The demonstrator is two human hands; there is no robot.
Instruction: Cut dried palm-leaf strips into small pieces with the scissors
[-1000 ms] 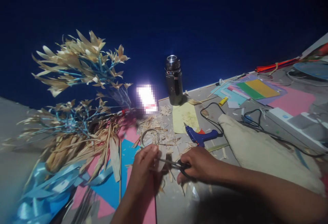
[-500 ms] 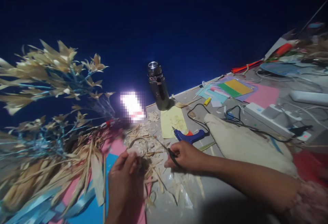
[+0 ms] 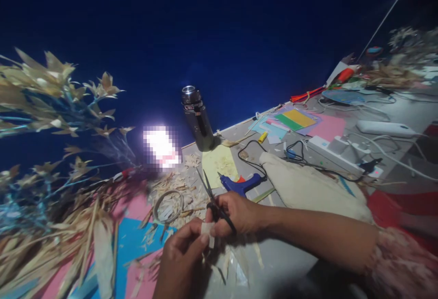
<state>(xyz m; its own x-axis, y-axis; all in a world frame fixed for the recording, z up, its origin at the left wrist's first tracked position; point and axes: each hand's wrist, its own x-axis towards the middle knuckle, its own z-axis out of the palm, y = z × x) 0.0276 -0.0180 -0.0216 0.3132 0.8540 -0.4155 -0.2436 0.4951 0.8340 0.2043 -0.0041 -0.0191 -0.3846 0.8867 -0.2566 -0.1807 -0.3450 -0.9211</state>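
Note:
Near the bottom middle, my left hand pinches a small pale strip, which looks like a piece of dried husk. My right hand is closed round a pair of dark scissors; their blades stand slightly apart and point up and away to the left. The fingertips of both hands meet at the strip. A ring-shaped roll lies just beyond my left hand among husk scraps. Beyond my right hand rests a blue glue gun, its nozzle over a yellow sheet.
A dark flask stands at the table's far edge, beside a bright blurred light. Dried-husk flowers spread at left over husk strips and coloured paper. At right are a cream cloth, a power strip, cables and paper sheets.
My hands have come together at the pale strip. The scissors have turned to point more upward. The ring-shaped roll near my left hand now shows in full. The view has shifted to the right.

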